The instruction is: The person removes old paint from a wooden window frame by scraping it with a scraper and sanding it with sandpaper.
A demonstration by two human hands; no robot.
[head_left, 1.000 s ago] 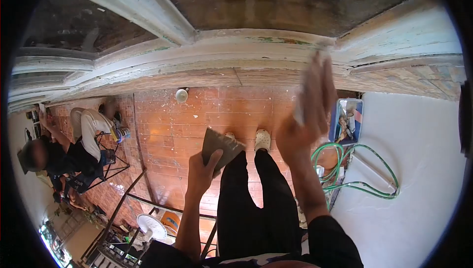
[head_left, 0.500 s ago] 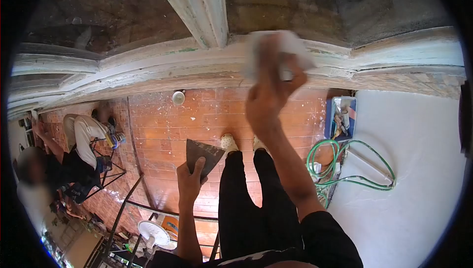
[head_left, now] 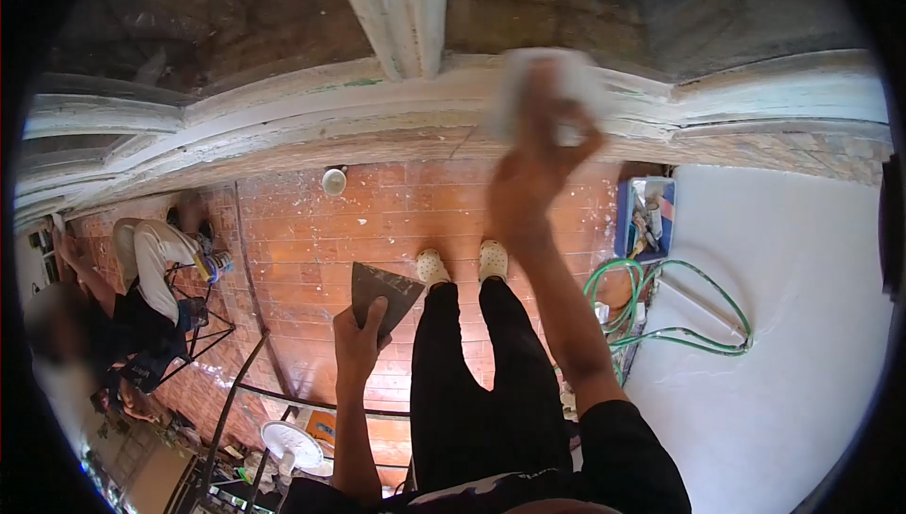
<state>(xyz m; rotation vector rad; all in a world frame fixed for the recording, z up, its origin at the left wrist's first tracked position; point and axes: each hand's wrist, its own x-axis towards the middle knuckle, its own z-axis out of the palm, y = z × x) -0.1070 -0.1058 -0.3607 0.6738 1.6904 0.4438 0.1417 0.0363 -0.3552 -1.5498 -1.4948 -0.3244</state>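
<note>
My right hand (head_left: 538,151), smeared by motion, is closed on a white cloth (head_left: 557,80) held against the window frame (head_left: 311,103). The frame's pale paint is worn, with green patches and bare spots. Lower down and to the left, my left hand (head_left: 359,339) grips a dark sheet of sandpaper (head_left: 384,297) with the thumb on top. One edge of that sheet looks scuffed. It is held above the floor, apart from the frame. Dark window panes (head_left: 557,4) lie beyond the frame's bars.
Below is a tiled floor (head_left: 311,231) with white flecks and a cup (head_left: 334,182). To the right are a blue bin (head_left: 646,219) of tools, a green hose (head_left: 698,335) and a white surface (head_left: 783,278). A seated person (head_left: 142,278) works at the left, near a white fan (head_left: 291,445).
My right hand and the cloth have shifted slightly right along the frame. My left hand still holds the sandpaper, and the view has moved a little.
</note>
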